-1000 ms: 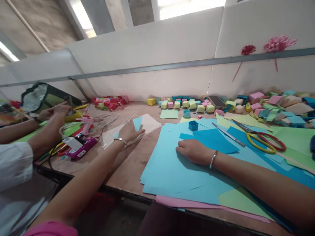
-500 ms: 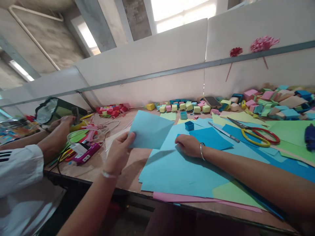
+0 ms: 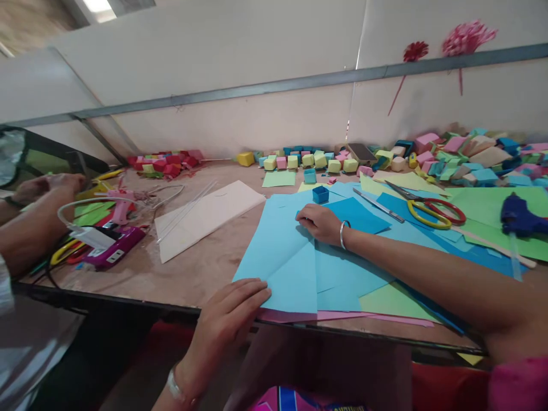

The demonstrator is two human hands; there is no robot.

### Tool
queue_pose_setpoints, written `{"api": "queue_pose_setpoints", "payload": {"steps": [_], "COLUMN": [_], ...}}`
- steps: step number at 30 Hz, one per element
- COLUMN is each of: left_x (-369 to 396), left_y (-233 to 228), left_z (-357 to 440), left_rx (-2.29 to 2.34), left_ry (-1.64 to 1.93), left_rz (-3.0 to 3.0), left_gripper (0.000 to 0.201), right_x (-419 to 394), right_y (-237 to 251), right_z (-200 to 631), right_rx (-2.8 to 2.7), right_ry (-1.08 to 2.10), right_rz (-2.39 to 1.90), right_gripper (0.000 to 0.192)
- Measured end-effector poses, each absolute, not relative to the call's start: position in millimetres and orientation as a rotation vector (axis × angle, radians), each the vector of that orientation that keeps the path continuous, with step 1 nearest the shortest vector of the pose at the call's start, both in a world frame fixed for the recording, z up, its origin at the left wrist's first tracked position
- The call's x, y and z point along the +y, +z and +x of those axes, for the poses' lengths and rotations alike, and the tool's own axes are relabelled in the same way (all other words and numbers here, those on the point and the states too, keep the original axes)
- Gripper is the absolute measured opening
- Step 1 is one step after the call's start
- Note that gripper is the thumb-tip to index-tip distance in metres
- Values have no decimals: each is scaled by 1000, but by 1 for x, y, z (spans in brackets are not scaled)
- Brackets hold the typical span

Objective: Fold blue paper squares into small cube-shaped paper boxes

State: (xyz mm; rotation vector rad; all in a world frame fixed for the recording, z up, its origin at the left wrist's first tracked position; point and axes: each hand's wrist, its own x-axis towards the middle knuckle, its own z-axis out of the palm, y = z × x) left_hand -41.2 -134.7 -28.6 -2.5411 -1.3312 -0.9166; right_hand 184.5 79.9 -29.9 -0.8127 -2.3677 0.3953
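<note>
My left hand (image 3: 235, 308) lies at the near left corner of a light blue paper sheet (image 3: 285, 251), its fingers stretched out over the sheet's edge; the thumb is hidden. My right hand (image 3: 319, 222) rests on the blue papers with its fingers curled in, and I cannot see whether anything is inside them. A darker blue sheet (image 3: 363, 217) lies beside it. Just beyond the fingers stands a small dark blue paper box (image 3: 321, 194), with a lighter blue one (image 3: 309, 175) behind. A pen-like craft knife (image 3: 379, 205) lies past my right wrist.
Scissors (image 3: 432, 211) and a dark blue glue gun (image 3: 522, 217) lie at right. Paper boxes (image 3: 466, 157) are heaped along the wall. A pale sheet (image 3: 209, 214), a purple power strip (image 3: 117, 248) and another person's arm (image 3: 38, 220) are at left.
My left hand held up a light blue paper piece before; now it is lower, at the near edge of the sheet on the table. My right hand stays on the papers. The view has tilted down.
</note>
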Motion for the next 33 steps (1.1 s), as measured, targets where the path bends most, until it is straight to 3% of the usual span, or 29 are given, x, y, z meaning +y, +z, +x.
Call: {"api": "queue_pose_setpoints", "payload": {"steps": [14,18,24,30,33], "left_x": [-118,-120,-130,-120,-108], "left_y": [-7,-10,-20,-12,-7], "left_z": [6,18,6,2,2], "left_rx": [-1348,-1386,-1299,-1224,-1285], "left_ry": [-731,-816,-1019,-1049,-1080], "left_rz": [-2490,-2562,-2638,-2634,-2474], "left_gripper": [19,28,21,25,22], "right_x": [64,59,70,65,57], "right_y": [-20,-20,-26,-19,-15], "right_z": [181,176,175,181,182], "right_rx": [-2362,-2270,-2068,-1935,-1967], "right_ry": [587,736,1070,1485,1529], "right_rz": [-794,-840,-924,-677,-586], "right_gripper": [14,28,46,34,32]}}
